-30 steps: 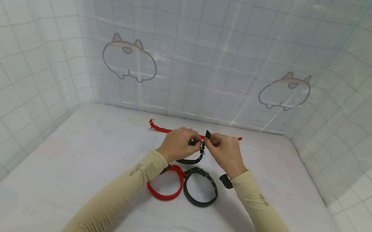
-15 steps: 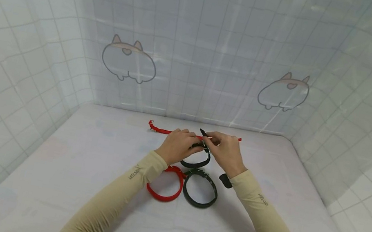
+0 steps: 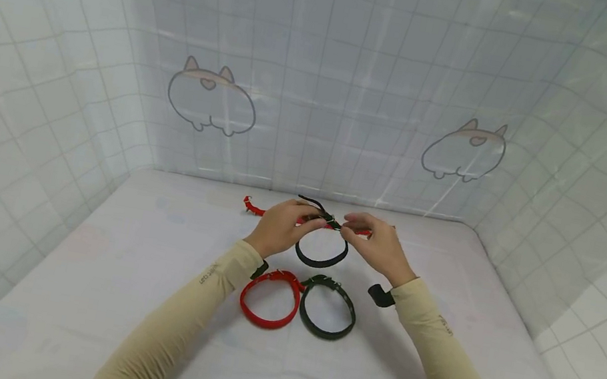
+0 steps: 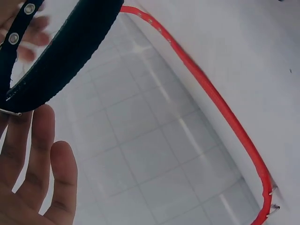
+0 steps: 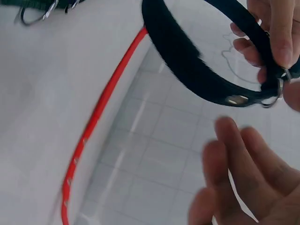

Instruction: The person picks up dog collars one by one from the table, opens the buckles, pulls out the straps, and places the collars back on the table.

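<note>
My left hand (image 3: pixel 284 223) pinches a black pet collar (image 3: pixel 319 263) near its metal buckle, behind the other collars. The collar forms a loop, and its free strap end sticks out to the left above my fingers. Metal eyelets show on the strap (image 4: pixel 14 40) in the left wrist view. My right hand (image 3: pixel 376 243) is close to the buckle on the right, its fingers spread; in the right wrist view these fingers (image 5: pixel 225 129) are apart from the collar. A metal ring (image 5: pixel 276 96) hangs beside the buckle. The right thumb's contact with the collar is unclear.
Stretched out behind the hands lies a red collar (image 3: pixel 254 209). Nearer are a looped red collar (image 3: pixel 263 323) and a looped dark green collar (image 3: pixel 323 334), side by side and touching. Grid-patterned sheeting (image 3: pixel 316 117) rises behind the white table (image 3: pixel 271 373).
The strap's free end has swung from upright at my right fingers to pointing left. My right hand has loosened from the strap and shifted slightly right. The black loop shows more fully.
</note>
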Motion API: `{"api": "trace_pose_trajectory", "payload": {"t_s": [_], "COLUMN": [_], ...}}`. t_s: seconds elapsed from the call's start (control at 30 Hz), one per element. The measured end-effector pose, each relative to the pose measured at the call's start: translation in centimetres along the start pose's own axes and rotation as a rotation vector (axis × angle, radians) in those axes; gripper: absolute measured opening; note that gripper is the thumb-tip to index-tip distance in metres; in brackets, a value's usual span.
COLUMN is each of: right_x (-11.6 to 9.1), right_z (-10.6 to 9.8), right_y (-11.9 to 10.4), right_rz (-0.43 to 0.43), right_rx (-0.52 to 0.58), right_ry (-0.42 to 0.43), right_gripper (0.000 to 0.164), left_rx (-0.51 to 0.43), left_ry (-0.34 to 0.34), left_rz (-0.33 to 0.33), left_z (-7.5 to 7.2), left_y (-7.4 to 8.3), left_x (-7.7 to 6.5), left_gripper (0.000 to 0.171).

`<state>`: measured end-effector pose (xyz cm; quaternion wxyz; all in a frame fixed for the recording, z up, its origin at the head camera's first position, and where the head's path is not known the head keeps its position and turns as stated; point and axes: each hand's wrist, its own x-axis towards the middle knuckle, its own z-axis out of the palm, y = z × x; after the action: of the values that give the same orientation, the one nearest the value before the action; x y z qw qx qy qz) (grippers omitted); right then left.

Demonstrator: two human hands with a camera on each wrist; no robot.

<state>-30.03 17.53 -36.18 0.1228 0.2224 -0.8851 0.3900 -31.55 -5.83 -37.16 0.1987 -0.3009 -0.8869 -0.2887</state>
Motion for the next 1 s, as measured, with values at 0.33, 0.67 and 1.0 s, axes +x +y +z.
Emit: {"api": "trace_pose_trajectory", "payload": {"t_s": [0.33,0.67,1.0], "right_x": [0.1,0.1,-0.6], "right_z": [0.7,0.9,-1.0], "right_y": [0.8,0.6,-2.0], "right_rz": [0.109,0.109,0.031], "right_rx": [0.275,0.357,0.335], "right_ry": [-0.104,-0.125,-0.219], "right_gripper": [0.034,0.032,0.032], "left_rx": [-0.173,-0.281,-0.382], "left_ry": [-0.019,-0.025,-0.005], "left_rz": [-0.024,-0.045,-0.054], "left_z": [-0.6,-0.3,-0.5], "left_y": [0.5,0.2,-0.5], "left_x": [0.1,-0.1,-0.2], "left_gripper": [0.032,0.027,0.022]}}
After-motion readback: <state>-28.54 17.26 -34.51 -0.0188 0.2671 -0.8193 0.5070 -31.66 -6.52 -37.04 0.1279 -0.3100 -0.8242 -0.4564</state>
